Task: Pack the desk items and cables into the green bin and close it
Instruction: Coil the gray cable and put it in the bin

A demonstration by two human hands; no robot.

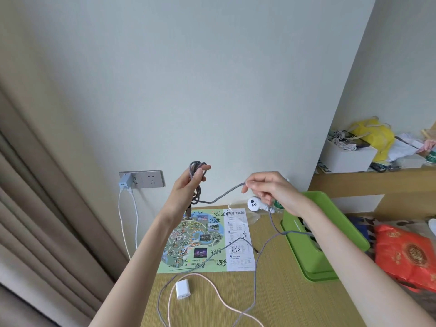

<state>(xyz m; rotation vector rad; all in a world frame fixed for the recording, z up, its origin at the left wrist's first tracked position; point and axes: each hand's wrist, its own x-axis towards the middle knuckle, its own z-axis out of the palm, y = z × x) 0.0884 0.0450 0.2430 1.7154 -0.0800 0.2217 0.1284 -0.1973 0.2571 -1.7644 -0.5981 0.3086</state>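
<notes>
Item: grey braided cable (221, 197), part-coiled, held in the air above the table (271, 284) by both hands. Left hand (188, 185): raised, fingers curled round a bundle of finished loops that hangs down past the palm, one connector end dangling below the wrist. Right hand (269, 190): level with the left and near it, thumb and forefinger pinching the same cable. Span between the hands: roughly left to right, sagging close to the left hand. Slack: drops from under the right hand, crosses the near-left corner of the green bin (304, 256), then runs in a wide loop over the table toward the person and out of the bottom of the view — most of the length looks uncoiled. Relation that matters: the free cable lies below and to the right of the coil, so the right hand is the nearer feeder and the left hand the holder; each further turn would likely carry the span leftward over the left hand's fingers. Green bin: on the table's right side, under the right forearm; its lid seems unseated, though the arm hides part of it. Also unpacked on the table — white charger plug (182, 289), pink cable (219, 300), printed map leaflet (205, 239), white controller (254, 204).
</notes>
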